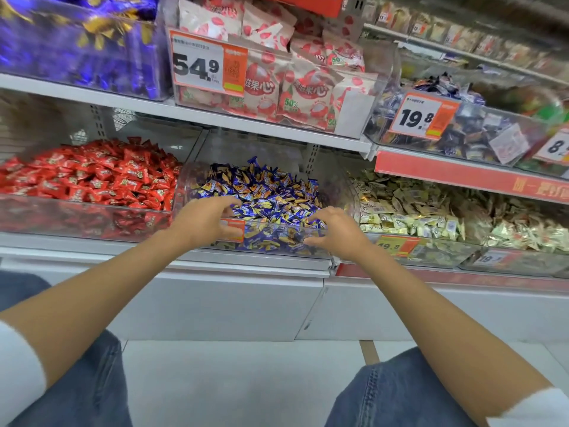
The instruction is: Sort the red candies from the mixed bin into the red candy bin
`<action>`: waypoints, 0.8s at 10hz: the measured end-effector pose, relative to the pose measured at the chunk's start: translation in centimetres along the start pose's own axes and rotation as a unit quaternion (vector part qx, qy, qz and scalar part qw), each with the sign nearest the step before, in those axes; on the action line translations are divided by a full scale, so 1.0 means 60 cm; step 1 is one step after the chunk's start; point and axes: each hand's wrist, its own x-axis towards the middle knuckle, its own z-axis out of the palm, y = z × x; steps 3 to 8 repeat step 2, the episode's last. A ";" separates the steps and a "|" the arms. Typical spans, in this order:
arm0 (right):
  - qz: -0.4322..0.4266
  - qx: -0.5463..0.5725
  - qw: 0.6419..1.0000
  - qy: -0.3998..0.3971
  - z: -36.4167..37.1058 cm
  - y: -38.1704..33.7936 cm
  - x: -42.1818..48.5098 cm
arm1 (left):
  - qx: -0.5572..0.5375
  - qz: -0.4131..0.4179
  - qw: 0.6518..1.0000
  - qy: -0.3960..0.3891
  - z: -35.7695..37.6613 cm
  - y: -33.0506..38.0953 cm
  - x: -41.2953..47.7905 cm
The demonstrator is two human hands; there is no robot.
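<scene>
The left hand (204,221) curls its fingers (228,205) over the front rim of the mixed bin (277,238), with the thumb outside the clear wall and across an orange price tag (235,231) whose writing it hides. The right hand (334,232) lies likewise further right, fingers bent into the blue-and-yellow candies (264,192), thumb in front. Whether either hand pinches the wall, a sweet or nothing, I cannot tell. The red candies (92,180) in view lie heaped in the red candy bin (77,220), just beside the mixed bin on the left.

To the right, a bin of cream-and-gold sweets (431,211) bears a tag "19.8" (392,246), with another starting "19" (492,258) beyond. On the shelf above, a tag "54.9" (197,66) fronts white-and-red packets (308,90) printed "果心" and "50%". A second "19.8" tag (418,117) fronts dark blue sweets (462,140), and a tag starting "8" (555,147) is cut by the edge. Purple packets (77,41) at top left are blurred. A red strip (462,177) under the right shelf carries characters too cut off to read
</scene>
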 end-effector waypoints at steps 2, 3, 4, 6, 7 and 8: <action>-0.049 0.022 0.999 -0.009 0.011 -0.051 -0.083 | -0.029 0.005 0.998 0.056 0.047 0.036 -0.099; -0.049 0.022 0.999 -0.009 0.011 -0.051 -0.083 | -0.029 0.005 0.998 0.056 0.047 0.036 -0.099; -0.049 0.022 0.999 -0.009 0.011 -0.051 -0.083 | -0.029 0.005 0.998 0.056 0.047 0.036 -0.099; -0.049 0.022 0.999 -0.009 0.011 -0.051 -0.083 | -0.029 0.005 0.998 0.056 0.047 0.036 -0.099; -0.049 0.022 0.999 -0.009 0.011 -0.051 -0.083 | -0.029 0.005 0.998 0.056 0.047 0.036 -0.099; -0.049 0.022 0.999 -0.009 0.011 -0.051 -0.083 | -0.029 0.005 0.998 0.056 0.047 0.036 -0.099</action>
